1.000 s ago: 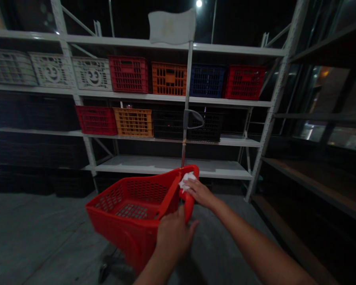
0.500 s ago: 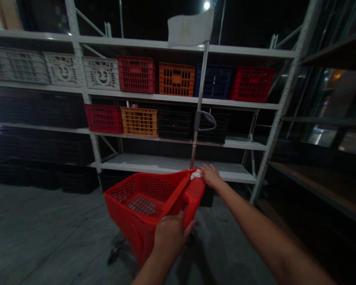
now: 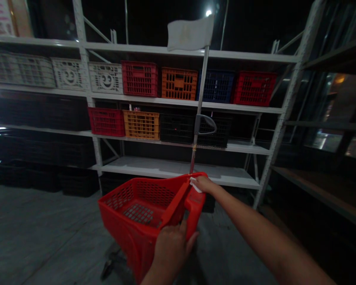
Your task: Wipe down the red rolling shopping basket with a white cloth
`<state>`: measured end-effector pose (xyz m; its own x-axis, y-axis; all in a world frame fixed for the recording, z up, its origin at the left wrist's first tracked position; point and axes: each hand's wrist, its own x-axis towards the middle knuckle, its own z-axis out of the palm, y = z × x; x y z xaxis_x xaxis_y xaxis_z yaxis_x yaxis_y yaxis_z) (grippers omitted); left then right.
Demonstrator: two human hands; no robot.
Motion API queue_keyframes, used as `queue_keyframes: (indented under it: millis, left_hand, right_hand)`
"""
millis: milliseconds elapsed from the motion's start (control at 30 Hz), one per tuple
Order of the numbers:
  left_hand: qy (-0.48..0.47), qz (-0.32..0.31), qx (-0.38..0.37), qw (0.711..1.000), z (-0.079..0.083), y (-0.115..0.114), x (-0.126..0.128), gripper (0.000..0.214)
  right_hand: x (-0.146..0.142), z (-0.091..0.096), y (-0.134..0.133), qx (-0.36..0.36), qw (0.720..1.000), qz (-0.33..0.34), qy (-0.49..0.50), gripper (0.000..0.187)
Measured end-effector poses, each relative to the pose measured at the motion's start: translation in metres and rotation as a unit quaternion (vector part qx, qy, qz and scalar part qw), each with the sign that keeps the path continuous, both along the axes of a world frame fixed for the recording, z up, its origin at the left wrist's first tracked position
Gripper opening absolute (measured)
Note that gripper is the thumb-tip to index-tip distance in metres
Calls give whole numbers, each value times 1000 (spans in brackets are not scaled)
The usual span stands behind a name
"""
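Observation:
A red plastic shopping cart (image 3: 136, 241) stands in front of me, its basket showing no goods. My left hand (image 3: 170, 247) is closed on the cart's handle (image 3: 192, 215) at the near side, thumb and fingers around the edge. At the far end of the handle, my right hand (image 3: 204, 184) presses a white tissue (image 3: 196, 187) onto the red plastic. Its fingers are partly hidden behind the tissue and the hand itself. A metal pole (image 3: 201, 91) with a white flag (image 3: 190, 35) and a grey loop grip (image 3: 206, 124) rises from the cart's far corner.
White metal shelving (image 3: 154, 101) runs behind the cart, holding a red crate (image 3: 139, 78), an orange crate (image 3: 179, 84), a blue crate (image 3: 216, 86) and several others. More shelves (image 3: 317, 190) stand close on the right. The floor (image 3: 47, 233) is grey concrete.
My right hand has slid from the cart's far corner a little toward the left, onto the tissue on the handle end. The left hand keeps its hold. The view has shifted slightly.

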<state>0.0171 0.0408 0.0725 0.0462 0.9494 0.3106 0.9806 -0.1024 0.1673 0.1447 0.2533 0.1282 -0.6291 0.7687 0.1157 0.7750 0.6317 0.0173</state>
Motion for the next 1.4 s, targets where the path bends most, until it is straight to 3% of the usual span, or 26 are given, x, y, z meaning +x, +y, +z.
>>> queue_keyframes:
  millis: [200, 500, 633, 767, 900, 967, 1033, 1100, 1200, 1300, 1400]
  left_hand:
    - [9, 13, 31, 999, 4, -4, 1, 53]
    - [32, 11, 119, 992, 3, -16, -10, 40]
    - [39, 1, 120, 992, 0, -13, -20, 39]
    - [39, -21, 133, 990, 0, -9, -28, 43]
    - [36, -42, 141, 988, 0, -7, -33, 41]
    - [35, -57, 159, 985, -3, -6, -39, 41]
    - [37, -71, 184, 980, -8, -6, -47, 42]
    - [38, -84, 216, 972, -11, -6, -57, 42]
    - [39, -106, 256, 960, -13, -7, -72, 41]
    - [43, -128, 263, 955, -10, -6, -88, 37]
    - [52, -143, 264, 953, -8, -3, -108, 37]
  right_hand:
    - [-33, 9, 1, -26, 997, 35, -70, 36]
    - [-27, 9, -66, -40, 977, 194, -76, 35]
    - [-30, -5, -105, 0, 955, 296, -24, 31]
    - [-11, -19, -125, 85, 952, 275, 107, 28]
    - [9, -41, -116, 141, 923, 279, 222, 35]
    - [19, -54, -100, 173, 903, 285, 270, 40]
    - [32, -62, -76, 201, 895, 247, 314, 41]
    - [48, -62, -49, 206, 909, 172, 318, 39]
    - [66, -49, -19, 178, 948, 76, 251, 37]
    - [64, -29, -14, 134, 974, 78, 164, 38]
    - [46, -15, -28, 97, 987, 99, 76, 42]
